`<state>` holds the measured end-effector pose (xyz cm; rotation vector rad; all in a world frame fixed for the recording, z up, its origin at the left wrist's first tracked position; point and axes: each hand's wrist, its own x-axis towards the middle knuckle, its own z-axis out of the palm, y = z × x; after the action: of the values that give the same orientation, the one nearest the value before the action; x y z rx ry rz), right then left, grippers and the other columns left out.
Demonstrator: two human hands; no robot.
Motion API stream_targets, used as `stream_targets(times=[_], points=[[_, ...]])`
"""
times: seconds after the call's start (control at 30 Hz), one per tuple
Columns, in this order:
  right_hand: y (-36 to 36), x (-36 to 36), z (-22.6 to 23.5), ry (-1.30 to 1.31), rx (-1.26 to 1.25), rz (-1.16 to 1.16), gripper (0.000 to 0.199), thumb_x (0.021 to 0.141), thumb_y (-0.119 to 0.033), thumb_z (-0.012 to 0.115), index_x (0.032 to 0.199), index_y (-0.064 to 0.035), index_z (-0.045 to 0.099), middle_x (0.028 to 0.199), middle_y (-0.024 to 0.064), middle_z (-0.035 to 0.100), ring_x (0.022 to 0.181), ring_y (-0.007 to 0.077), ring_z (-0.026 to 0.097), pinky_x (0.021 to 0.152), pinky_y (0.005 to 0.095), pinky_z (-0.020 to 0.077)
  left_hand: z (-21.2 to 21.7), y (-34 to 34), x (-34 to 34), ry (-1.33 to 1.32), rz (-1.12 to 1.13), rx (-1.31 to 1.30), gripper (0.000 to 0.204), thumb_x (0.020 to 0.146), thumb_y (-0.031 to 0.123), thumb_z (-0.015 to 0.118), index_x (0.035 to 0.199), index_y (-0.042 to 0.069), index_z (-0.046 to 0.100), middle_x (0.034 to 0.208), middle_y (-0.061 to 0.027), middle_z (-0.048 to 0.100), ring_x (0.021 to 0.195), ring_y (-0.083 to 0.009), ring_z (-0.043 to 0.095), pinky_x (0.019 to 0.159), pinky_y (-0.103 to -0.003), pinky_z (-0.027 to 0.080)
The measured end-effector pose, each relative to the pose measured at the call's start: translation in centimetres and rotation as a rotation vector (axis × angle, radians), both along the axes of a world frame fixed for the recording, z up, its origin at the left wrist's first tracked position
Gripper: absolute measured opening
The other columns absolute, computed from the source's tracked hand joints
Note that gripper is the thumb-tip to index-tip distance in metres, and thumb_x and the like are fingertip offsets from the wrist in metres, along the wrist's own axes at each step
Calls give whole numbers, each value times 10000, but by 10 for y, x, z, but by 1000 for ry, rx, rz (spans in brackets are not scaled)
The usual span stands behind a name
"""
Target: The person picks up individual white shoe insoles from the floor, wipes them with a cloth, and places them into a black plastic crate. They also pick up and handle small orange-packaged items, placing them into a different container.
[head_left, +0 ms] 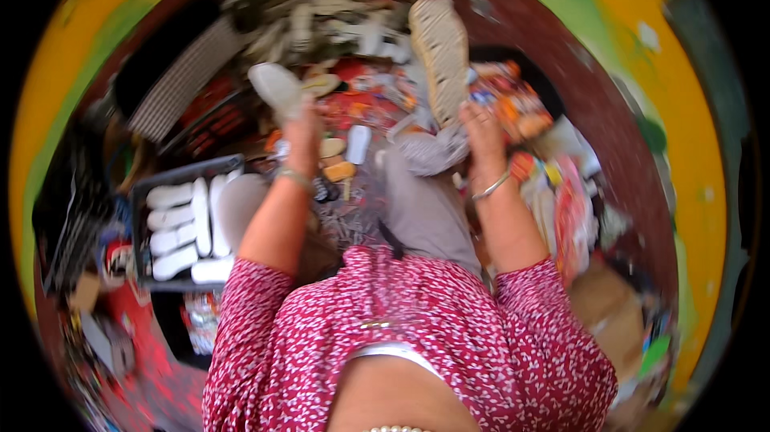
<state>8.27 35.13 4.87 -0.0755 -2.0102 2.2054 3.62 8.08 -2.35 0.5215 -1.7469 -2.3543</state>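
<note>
My left hand (303, 133) is raised in front of me, its fingers closed round the lower end of a white insole (275, 85). Further right, my right hand (484, 131) grips the lower part of a long beige shoe sole (439, 51), which stands nearly upright with its ridged tread in view. Soft grey cloth (433, 151) hangs by that sole's lower end; whether it is joined to it I cannot tell. Between my hands, lower down, lie another white insole (358, 145) and a small orange-tan pad (340, 170).
At my left stands a grey crate (143, 227) with several white insoles in it. A dark bin (535, 73) of colourful packets is at the far right. Pale soles or scraps (321, 19) are heaped at the back, near a dark red wall (613, 83).
</note>
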Motion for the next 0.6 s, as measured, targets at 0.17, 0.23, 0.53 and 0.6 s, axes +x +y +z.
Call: stream_targets(times=[0.17,0.23,0.53,0.6], points=[[242,93,15,-17,110,-702,263,883,-199,534,1075,-22,560,912,41,596,781,121,568,699,269,463,13,4,7,128,-284,169,399,902,329,521,1120,-5,498,790,-95,610,653,-141,577,568,-249,465],[292,154,32,-28,136,-815,261,887,-177,527,1091,-17,551,954,58,594,835,137,575,741,270,461,21,12,14,82,-339,157,386,901,319,524,1091,-17,515,781,-101,609,640,-148,576,558,-261,467],[330,305,44,-380,133,-632,369,880,-248,568,1182,-41,518,977,6,610,811,90,575,701,223,458,25,31,22,-7,-520,-72,365,897,322,525,1056,-5,548,817,-78,606,690,-128,568,598,-246,452],[325,311,35,-445,141,-503,321,879,-244,566,1145,-66,543,916,-27,604,732,49,550,639,197,443,24,34,20,-13,-538,-111,361,896,317,521,1052,-7,552,817,-77,606,697,-129,569,603,-249,450]])
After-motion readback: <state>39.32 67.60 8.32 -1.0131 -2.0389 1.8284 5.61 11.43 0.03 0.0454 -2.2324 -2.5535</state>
